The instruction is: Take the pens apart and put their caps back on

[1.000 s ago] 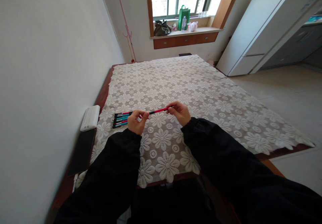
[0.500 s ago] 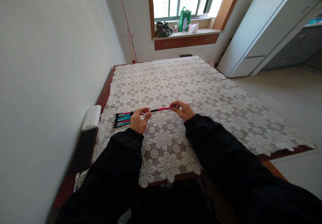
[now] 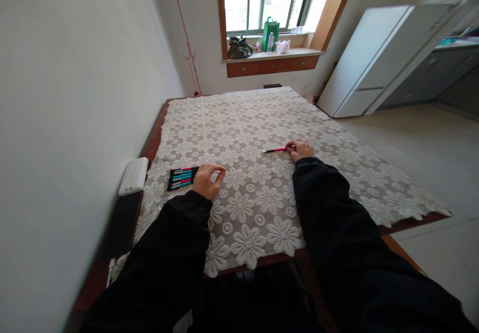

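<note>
On the table [image 3: 337,138] | right hand [image 3: 301,150] pinches red pen [image 3: 275,150] | left hand [image 3: 207,181] loosely curled, empty, beside pen bundle [image 3: 182,177]

Your right hand [image 3: 300,150] pinches a red pen [image 3: 276,150] low over the lace-covered surface [image 3: 337,173]. Your left hand [image 3: 207,180], fingers curled, rests just beside a row of pens [image 3: 182,177] near a white box [image 3: 133,175].

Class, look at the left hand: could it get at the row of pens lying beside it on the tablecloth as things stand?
Probably yes. The left hand rests on the tablecloth right beside the pens, with nothing lying between them. Its fingers are pinched together, though whether they hold something small cannot be told.
</note>
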`<action>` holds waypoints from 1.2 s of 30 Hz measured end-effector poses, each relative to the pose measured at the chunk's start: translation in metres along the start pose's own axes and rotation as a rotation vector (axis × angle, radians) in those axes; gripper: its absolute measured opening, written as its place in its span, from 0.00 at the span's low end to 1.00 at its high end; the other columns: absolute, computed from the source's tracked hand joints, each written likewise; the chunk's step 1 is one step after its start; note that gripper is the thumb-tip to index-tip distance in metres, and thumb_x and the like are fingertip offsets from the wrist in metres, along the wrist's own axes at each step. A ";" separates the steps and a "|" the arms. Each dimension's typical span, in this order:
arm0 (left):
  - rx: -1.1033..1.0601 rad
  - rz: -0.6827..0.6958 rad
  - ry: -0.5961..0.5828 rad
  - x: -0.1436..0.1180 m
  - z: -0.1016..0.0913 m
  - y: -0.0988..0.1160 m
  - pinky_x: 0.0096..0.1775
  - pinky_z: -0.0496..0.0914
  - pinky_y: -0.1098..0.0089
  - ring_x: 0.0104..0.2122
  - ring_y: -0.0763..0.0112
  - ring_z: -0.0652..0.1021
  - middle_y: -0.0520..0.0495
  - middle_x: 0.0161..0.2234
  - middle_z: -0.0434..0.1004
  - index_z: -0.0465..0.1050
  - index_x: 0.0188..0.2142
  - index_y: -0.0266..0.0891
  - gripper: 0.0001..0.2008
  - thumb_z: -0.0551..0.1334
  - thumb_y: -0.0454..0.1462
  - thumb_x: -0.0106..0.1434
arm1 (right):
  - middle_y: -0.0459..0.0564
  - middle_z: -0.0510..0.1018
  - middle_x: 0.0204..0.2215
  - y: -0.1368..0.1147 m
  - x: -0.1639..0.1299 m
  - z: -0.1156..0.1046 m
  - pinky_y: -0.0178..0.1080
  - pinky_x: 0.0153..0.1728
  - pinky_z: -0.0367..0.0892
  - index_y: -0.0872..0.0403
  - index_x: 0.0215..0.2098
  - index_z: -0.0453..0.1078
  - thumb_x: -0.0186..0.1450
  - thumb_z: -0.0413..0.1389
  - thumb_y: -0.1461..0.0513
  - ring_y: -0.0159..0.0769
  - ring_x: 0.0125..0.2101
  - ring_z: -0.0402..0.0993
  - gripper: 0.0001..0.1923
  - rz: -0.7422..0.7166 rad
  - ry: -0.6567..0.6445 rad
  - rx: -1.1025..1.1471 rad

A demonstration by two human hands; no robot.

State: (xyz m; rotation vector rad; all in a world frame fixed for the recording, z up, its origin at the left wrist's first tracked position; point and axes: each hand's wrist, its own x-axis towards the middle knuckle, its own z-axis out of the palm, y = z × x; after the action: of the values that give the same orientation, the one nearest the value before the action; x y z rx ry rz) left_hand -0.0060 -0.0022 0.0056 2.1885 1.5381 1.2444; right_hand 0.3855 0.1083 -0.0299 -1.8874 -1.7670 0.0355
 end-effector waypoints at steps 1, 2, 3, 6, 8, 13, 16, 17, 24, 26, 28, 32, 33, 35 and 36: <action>-0.001 0.009 -0.010 0.000 0.000 0.000 0.52 0.71 0.60 0.45 0.60 0.78 0.46 0.39 0.83 0.79 0.37 0.44 0.05 0.63 0.39 0.65 | 0.54 0.81 0.41 -0.001 -0.001 0.000 0.50 0.47 0.68 0.51 0.35 0.80 0.62 0.57 0.62 0.48 0.43 0.74 0.09 -0.007 -0.002 -0.007; 0.002 0.019 -0.026 0.000 0.000 0.000 0.52 0.71 0.60 0.45 0.60 0.78 0.46 0.39 0.82 0.79 0.37 0.44 0.05 0.63 0.39 0.66 | 0.55 0.80 0.42 -0.003 -0.002 0.001 0.51 0.48 0.68 0.51 0.37 0.80 0.62 0.56 0.62 0.49 0.44 0.74 0.10 -0.012 -0.005 -0.013; 0.011 0.031 -0.047 0.000 0.001 0.000 0.52 0.70 0.60 0.46 0.59 0.78 0.46 0.39 0.82 0.79 0.38 0.44 0.05 0.63 0.38 0.65 | 0.56 0.80 0.44 -0.004 -0.003 0.001 0.52 0.49 0.68 0.51 0.40 0.79 0.63 0.56 0.62 0.51 0.46 0.73 0.11 -0.016 -0.005 -0.018; 0.091 0.035 -0.131 0.000 0.001 -0.002 0.53 0.69 0.59 0.48 0.57 0.77 0.45 0.41 0.82 0.78 0.41 0.43 0.08 0.62 0.34 0.63 | 0.57 0.76 0.54 -0.012 -0.008 -0.001 0.55 0.52 0.65 0.51 0.49 0.76 0.63 0.55 0.62 0.55 0.53 0.70 0.17 -0.057 0.030 -0.023; 0.189 0.008 -0.167 0.002 -0.003 -0.003 0.53 0.69 0.58 0.48 0.55 0.76 0.45 0.42 0.81 0.77 0.41 0.43 0.12 0.61 0.30 0.58 | 0.57 0.73 0.57 -0.018 -0.011 -0.003 0.57 0.55 0.63 0.51 0.52 0.74 0.64 0.54 0.63 0.55 0.55 0.68 0.18 -0.094 0.073 -0.010; 0.442 -0.114 -0.263 0.016 -0.027 -0.015 0.44 0.68 0.59 0.43 0.54 0.76 0.45 0.37 0.79 0.70 0.30 0.43 0.10 0.60 0.27 0.49 | 0.55 0.76 0.55 -0.032 -0.013 -0.009 0.56 0.58 0.59 0.50 0.48 0.75 0.66 0.53 0.63 0.52 0.56 0.69 0.14 -0.217 0.136 0.041; 0.517 -0.198 -0.328 0.022 -0.041 -0.023 0.39 0.67 0.61 0.40 0.55 0.77 0.46 0.33 0.79 0.69 0.28 0.43 0.09 0.60 0.28 0.48 | 0.54 0.77 0.53 -0.039 -0.013 -0.010 0.55 0.59 0.58 0.50 0.46 0.76 0.68 0.53 0.61 0.50 0.55 0.70 0.12 -0.284 0.152 0.064; 0.524 -0.227 -0.335 0.022 -0.044 -0.024 0.38 0.67 0.62 0.39 0.56 0.77 0.47 0.32 0.79 0.70 0.28 0.43 0.09 0.60 0.28 0.47 | 0.54 0.77 0.52 -0.041 -0.013 -0.011 0.54 0.59 0.58 0.50 0.45 0.77 0.68 0.53 0.61 0.50 0.54 0.71 0.12 -0.299 0.157 0.071; 0.585 -0.298 -0.422 0.021 -0.048 -0.016 0.36 0.67 0.65 0.36 0.57 0.79 0.46 0.33 0.80 0.75 0.33 0.44 0.11 0.61 0.31 0.49 | 0.53 0.80 0.49 -0.064 -0.022 -0.015 0.53 0.58 0.59 0.49 0.41 0.78 0.67 0.55 0.61 0.49 0.52 0.72 0.09 -0.386 0.160 0.145; 0.603 -0.267 -0.452 0.021 -0.049 -0.011 0.37 0.68 0.64 0.39 0.55 0.79 0.46 0.36 0.81 0.77 0.34 0.44 0.12 0.61 0.30 0.49 | 0.52 0.80 0.49 -0.069 -0.024 -0.016 0.52 0.58 0.59 0.49 0.40 0.78 0.68 0.55 0.60 0.47 0.51 0.73 0.09 -0.449 0.143 0.170; 0.629 -0.232 -0.477 0.021 -0.051 -0.007 0.38 0.69 0.64 0.42 0.54 0.79 0.45 0.38 0.82 0.78 0.34 0.43 0.12 0.61 0.30 0.51 | 0.51 0.81 0.48 -0.073 -0.027 -0.019 0.51 0.58 0.61 0.48 0.39 0.78 0.69 0.54 0.60 0.45 0.51 0.73 0.09 -0.519 0.136 0.200; 0.633 -0.204 -0.500 0.022 -0.053 -0.009 0.40 0.69 0.63 0.43 0.53 0.79 0.44 0.39 0.82 0.80 0.36 0.45 0.10 0.62 0.33 0.56 | 0.50 0.81 0.47 -0.080 -0.030 -0.024 0.49 0.56 0.63 0.48 0.38 0.78 0.70 0.54 0.60 0.43 0.50 0.74 0.09 -0.592 0.124 0.248; 0.621 -0.200 -0.499 0.021 -0.053 -0.011 0.40 0.69 0.63 0.43 0.53 0.79 0.44 0.39 0.82 0.80 0.36 0.45 0.09 0.62 0.33 0.57 | 0.50 0.81 0.46 -0.081 -0.031 -0.025 0.50 0.56 0.64 0.48 0.38 0.78 0.70 0.54 0.60 0.44 0.50 0.74 0.09 -0.592 0.121 0.256; 0.594 -0.187 -0.494 0.021 -0.052 -0.016 0.39 0.69 0.64 0.43 0.54 0.78 0.44 0.38 0.81 0.81 0.34 0.46 0.07 0.64 0.35 0.58 | 0.50 0.81 0.46 -0.084 -0.032 -0.027 0.50 0.55 0.64 0.48 0.38 0.78 0.70 0.54 0.60 0.44 0.49 0.74 0.09 -0.584 0.121 0.267; 0.582 -0.180 -0.489 0.021 -0.051 -0.018 0.39 0.69 0.64 0.43 0.54 0.78 0.44 0.38 0.81 0.81 0.32 0.46 0.05 0.64 0.36 0.58 | 0.50 0.81 0.46 -0.085 -0.032 -0.027 0.50 0.55 0.65 0.48 0.38 0.78 0.70 0.54 0.60 0.44 0.49 0.74 0.10 -0.581 0.125 0.274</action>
State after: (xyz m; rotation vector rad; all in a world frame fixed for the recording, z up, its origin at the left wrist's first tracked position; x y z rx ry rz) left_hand -0.0527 0.0085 0.0386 2.3431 1.9651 0.1732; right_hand 0.3136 0.0674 0.0166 -1.1160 -2.0351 -0.0518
